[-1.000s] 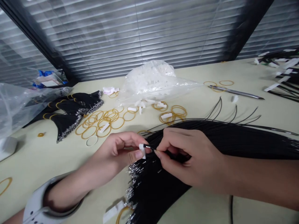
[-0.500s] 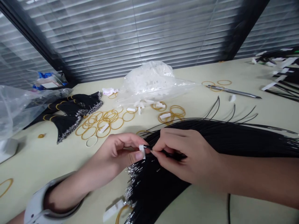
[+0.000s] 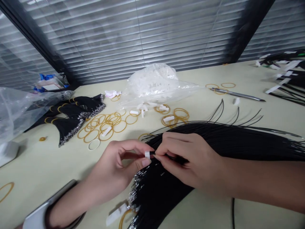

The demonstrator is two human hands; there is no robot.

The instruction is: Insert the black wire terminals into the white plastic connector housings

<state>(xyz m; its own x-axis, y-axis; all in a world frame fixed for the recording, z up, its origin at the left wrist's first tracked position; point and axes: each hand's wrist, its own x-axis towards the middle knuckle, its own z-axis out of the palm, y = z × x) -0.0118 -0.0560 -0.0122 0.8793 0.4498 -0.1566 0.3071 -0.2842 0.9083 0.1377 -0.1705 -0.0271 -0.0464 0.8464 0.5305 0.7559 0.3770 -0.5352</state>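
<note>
Bundled black wires (image 3: 64, 128) lie leftmost, then loose rubber bands (image 3: 111, 120). The left hand (image 3: 116, 165) pinches a small white plug (image 3: 147, 155) between thumb and fingers — just above the left end of a wire pile (image 3: 166, 187). A black wire (image 3: 152, 153) meets the plug's right side, pinched by the right hand (image 3: 188, 159). Farther right lies a pen (image 3: 240, 94).

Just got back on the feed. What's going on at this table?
A person's left hand pinches a small white piece between thumb and fingers, while the right hand holds a thin black wire up against it. How far the wire goes in is too small to tell. Below the hands lies a large bundle of black wires; beyond are yellow bands and a clear bag of white pieces.
</note>
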